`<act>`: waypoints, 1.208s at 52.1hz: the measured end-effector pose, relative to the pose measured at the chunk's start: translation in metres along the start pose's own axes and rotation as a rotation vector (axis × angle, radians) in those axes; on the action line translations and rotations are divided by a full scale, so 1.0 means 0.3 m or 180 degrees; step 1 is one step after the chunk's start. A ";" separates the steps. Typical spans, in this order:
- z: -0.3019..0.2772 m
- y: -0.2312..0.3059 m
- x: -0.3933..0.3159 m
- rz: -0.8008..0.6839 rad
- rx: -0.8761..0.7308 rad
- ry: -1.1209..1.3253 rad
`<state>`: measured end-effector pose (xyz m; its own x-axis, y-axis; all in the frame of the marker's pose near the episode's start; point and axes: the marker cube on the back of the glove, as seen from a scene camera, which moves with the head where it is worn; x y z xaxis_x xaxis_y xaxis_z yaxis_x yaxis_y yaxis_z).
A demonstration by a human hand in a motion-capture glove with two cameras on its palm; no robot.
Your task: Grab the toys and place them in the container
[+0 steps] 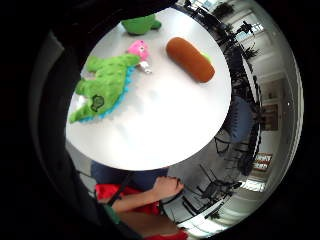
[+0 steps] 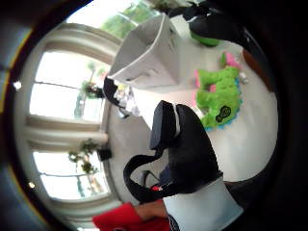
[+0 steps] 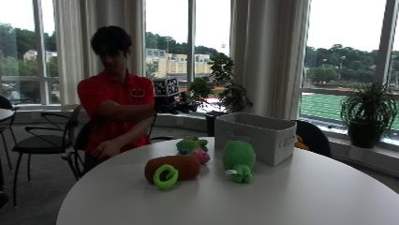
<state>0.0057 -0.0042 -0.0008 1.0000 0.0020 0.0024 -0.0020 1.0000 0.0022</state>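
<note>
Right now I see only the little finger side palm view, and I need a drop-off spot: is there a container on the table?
Observer: Yes, a white container stands on the table, close behind the round green toy.
Operator: Is the gloved hand over the toys?
Observer: No. The right hand is raised beside the person's chest, short of the table's edge.

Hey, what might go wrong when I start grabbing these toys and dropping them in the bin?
The green dinosaur and pink toy touch, so lifting one may drag the other. The white bin has tall walls beside the green frog; a low carry might bump it. The brown toy is rounded and may roll when nudged.
</note>
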 end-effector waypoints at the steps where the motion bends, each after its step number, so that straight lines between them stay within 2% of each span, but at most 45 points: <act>1: -0.001 -0.006 0.008 -0.0001 -0.0003 -0.0003; 26: 0.003 -0.030 0.102 0.0088 -0.0055 -0.0061; 34: 0.037 -0.065 0.147 -0.0023 -0.0116 -0.0018; 53: 0.290 -0.162 0.132 0.0104 -0.0790 -0.0215; 57: 0.357 -0.166 0.100 0.0239 -0.0928 -0.0168; 63: 0.434 -0.194 0.076 0.0179 -0.1069 0.0049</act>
<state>0.0283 -0.0625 0.1295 0.9983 0.0545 -0.0218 -0.0587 0.9433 -0.3268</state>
